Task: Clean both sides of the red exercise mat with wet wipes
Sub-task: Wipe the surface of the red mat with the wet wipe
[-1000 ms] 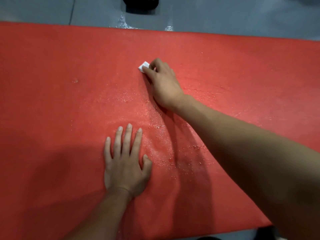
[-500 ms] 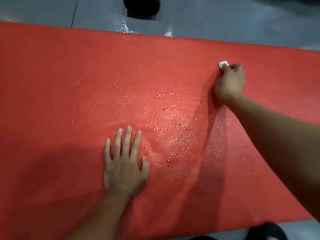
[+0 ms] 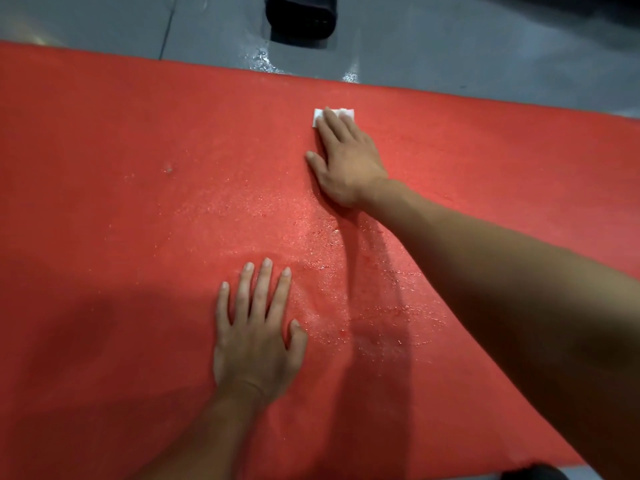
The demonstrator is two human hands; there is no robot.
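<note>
The red exercise mat (image 3: 104,220) lies flat across the grey floor and fills most of the view. A small folded white wet wipe (image 3: 318,116) sits on the mat near its far edge. My right hand (image 3: 346,161) presses it down with straight fingers that cover most of it. Flat on the mat nearer to me rests my left hand (image 3: 258,336), fingers spread. Wet streaks glisten on the mat between the two hands.
Grey floor (image 3: 450,46) runs beyond the mat's far edge, with a wet patch (image 3: 261,60) beside it. A black object (image 3: 301,17) stands on the floor at the top. A dark shape (image 3: 533,472) shows at the mat's near right corner.
My right hand has swept the wipe from the right back toward the middle of the mat, its fingers now flat on the wipe. My left hand has stayed in place.
</note>
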